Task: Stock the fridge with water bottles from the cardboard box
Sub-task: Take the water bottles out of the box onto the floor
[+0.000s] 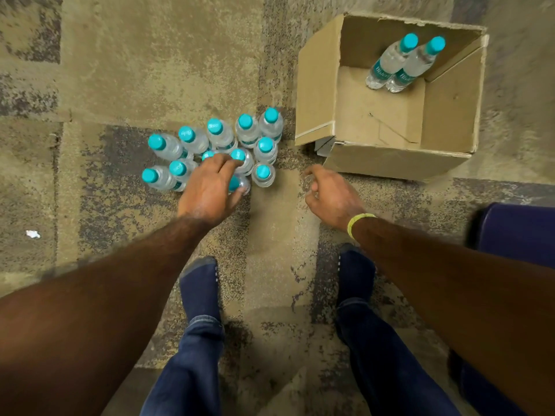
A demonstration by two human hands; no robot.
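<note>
Worn, mottled tan carpet (150, 70). Upright water bottles (216, 133) cluster at ten o'clock, and the left hand (207, 190) curls round one bottle (244, 185) at their near edge. The right hand (330, 193) is blurred with its fingers curled; whether it holds anything is unclear. The cardboard box (318, 85) sits at two o'clock with two bottles (396, 64) inside.

The person wears dark blue jeans (186, 370) and dark blue socks (199, 283) with small white marks on the side. Both forearms (105, 295) are bare, and a thin yellow-green band (359, 223) circles the right wrist.
</note>
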